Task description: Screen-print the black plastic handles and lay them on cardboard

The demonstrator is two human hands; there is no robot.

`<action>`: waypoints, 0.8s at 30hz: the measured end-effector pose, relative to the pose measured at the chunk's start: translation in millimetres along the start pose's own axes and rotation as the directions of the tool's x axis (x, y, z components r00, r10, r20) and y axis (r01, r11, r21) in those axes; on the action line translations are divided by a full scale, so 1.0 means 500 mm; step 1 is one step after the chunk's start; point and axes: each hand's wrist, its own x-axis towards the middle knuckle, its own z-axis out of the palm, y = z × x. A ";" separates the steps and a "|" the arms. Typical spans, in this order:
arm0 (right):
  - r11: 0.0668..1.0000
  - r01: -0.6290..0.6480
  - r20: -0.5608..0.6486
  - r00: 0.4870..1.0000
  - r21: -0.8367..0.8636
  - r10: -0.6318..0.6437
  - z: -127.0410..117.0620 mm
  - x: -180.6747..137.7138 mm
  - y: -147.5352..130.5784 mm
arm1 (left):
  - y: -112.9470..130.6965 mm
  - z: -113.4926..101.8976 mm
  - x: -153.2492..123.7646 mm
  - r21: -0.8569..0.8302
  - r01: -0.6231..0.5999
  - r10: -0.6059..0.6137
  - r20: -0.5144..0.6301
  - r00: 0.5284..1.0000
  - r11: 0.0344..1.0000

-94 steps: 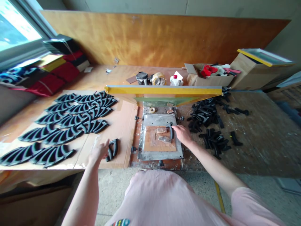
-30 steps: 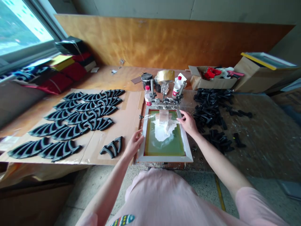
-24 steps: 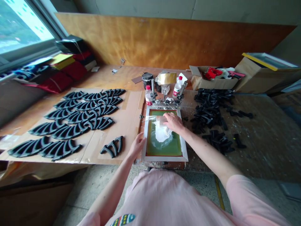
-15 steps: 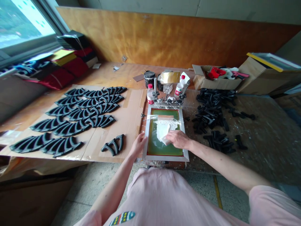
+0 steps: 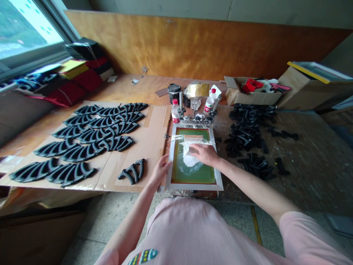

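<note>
A silver screen frame (image 5: 218,177) with green mesh lies flat on the bench in front of me. A white ink patch (image 5: 189,160) sits on the mesh. My right hand (image 5: 204,154) is on the mesh over that patch, fingers curled down; what they hold is hidden. My left hand (image 5: 162,170) grips the frame's left rail. Two black curved parts (image 5: 132,172) lie on the cardboard just left of my left hand.
Rows of black curved parts (image 5: 91,138) cover a cardboard sheet (image 5: 150,140) on the left. A loose pile of black parts (image 5: 248,136) lies right of the frame. Bottles (image 5: 174,111), a tin (image 5: 174,92) and cardboard boxes (image 5: 248,97) stand behind.
The frame, raised three seconds ago, is now down. My left hand left the black parts for the rail. My right hand moved onto the mesh, swept toward me, then back away.
</note>
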 end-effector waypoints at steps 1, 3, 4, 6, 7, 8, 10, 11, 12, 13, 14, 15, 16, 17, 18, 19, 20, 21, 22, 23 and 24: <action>0.998 -0.055 -0.043 0.998 0.003 0.055 -0.019 0.028 0.005 | 0.017 -0.004 -0.007 -0.004 0.001 -0.001 0.016 1.000 1.000; 0.989 -0.144 -0.116 0.983 0.015 0.145 -0.064 0.075 0.030 | 0.057 -0.013 -0.020 -0.033 -0.001 0.002 0.050 0.999 0.999; 0.982 -0.183 -0.154 0.970 0.037 0.186 -0.087 0.088 0.052 | 0.079 -0.017 -0.024 -0.065 -0.006 0.010 0.059 0.998 0.998; 0.954 -0.272 -0.268 0.917 0.125 0.297 -0.126 0.091 0.110 | 0.129 -0.021 -0.026 -0.146 -0.027 0.035 0.050 0.998 0.989; 0.926 -0.330 -0.326 0.869 0.181 0.373 -0.137 0.081 0.141 | 0.156 -0.020 -0.023 -0.189 -0.058 0.064 0.027 0.998 0.980; 0.891 -0.390 -0.356 0.818 0.234 0.451 -0.140 0.065 0.169 | 0.183 -0.018 -0.016 -0.224 -0.107 0.107 -0.009 0.994 0.969; 0.822 -0.498 -0.319 0.759 0.278 0.568 -0.119 0.025 0.203 | 0.242 -0.008 0.004 -0.256 -0.242 0.227 -0.087 0.970 0.936; 0.810 -0.525 -0.252 0.773 0.263 0.583 -0.095 0.004 0.205 | 0.272 -0.003 0.016 -0.264 -0.308 0.289 -0.109 0.951 0.914; 0.820 -0.525 -0.174 0.807 0.227 0.565 -0.065 -0.015 0.196 | 0.300 0.003 0.029 -0.268 -0.362 0.343 -0.116 0.932 0.893; 0.849 -0.496 -0.093 0.851 0.182 0.517 -0.031 -0.031 0.179 | 0.326 0.008 0.041 -0.270 -0.395 0.380 -0.111 0.918 0.878; 0.885 -0.447 -0.030 0.890 0.128 0.454 0.003 -0.043 0.156 | 0.347 0.013 0.052 -0.270 -0.412 0.399 -0.101 0.911 0.871; 0.915 -0.398 0.007 0.917 0.060 0.399 0.033 -0.050 0.130 | 0.362 0.018 0.060 -0.272 -0.418 0.407 -0.096 0.908 0.867; 0.935 -0.356 0.039 0.934 -0.008 0.356 0.058 -0.054 0.105 | 0.367 0.023 0.064 -0.276 -0.418 0.406 -0.104 0.908 0.865; 0.940 -0.333 0.064 0.939 -0.071 0.338 0.076 -0.055 0.082 | 0.361 0.029 0.063 -0.283 -0.416 0.397 -0.124 0.910 0.864; 0.935 -0.334 0.087 0.935 -0.118 0.345 0.086 -0.054 0.063 | 0.344 0.037 0.056 -0.293 -0.400 0.374 -0.143 0.916 0.868; 0.924 -0.356 0.107 0.922 -0.143 0.372 0.089 -0.052 0.046 | 0.317 0.047 0.044 -0.303 -0.355 0.330 -0.131 0.935 0.884; 0.909 -0.390 0.113 0.907 -0.146 0.407 0.088 -0.051 0.030 | 0.281 0.060 0.027 -0.307 -0.272 0.259 -0.081 0.962 0.912; 0.896 -0.425 0.098 0.894 -0.132 0.438 0.084 -0.051 0.013 | 0.239 0.074 0.005 -0.300 -0.163 0.167 -0.011 0.986 0.940; 0.891 -0.442 0.062 0.891 -0.109 0.450 0.080 -0.052 -0.007 | 0.195 0.090 -0.019 -0.249 0.015 0.021 0.145 0.989 0.968; 0.899 -0.430 0.014 0.902 -0.084 0.432 0.078 -0.053 -0.029 | 0.152 0.106 -0.044 -0.194 0.175 -0.122 0.261 0.958 0.965; 0.923 -0.379 -0.028 0.925 -0.062 0.378 0.078 -0.055 -0.052 | 0.113 0.122 -0.067 -0.199 0.251 -0.187 0.293 0.938 0.947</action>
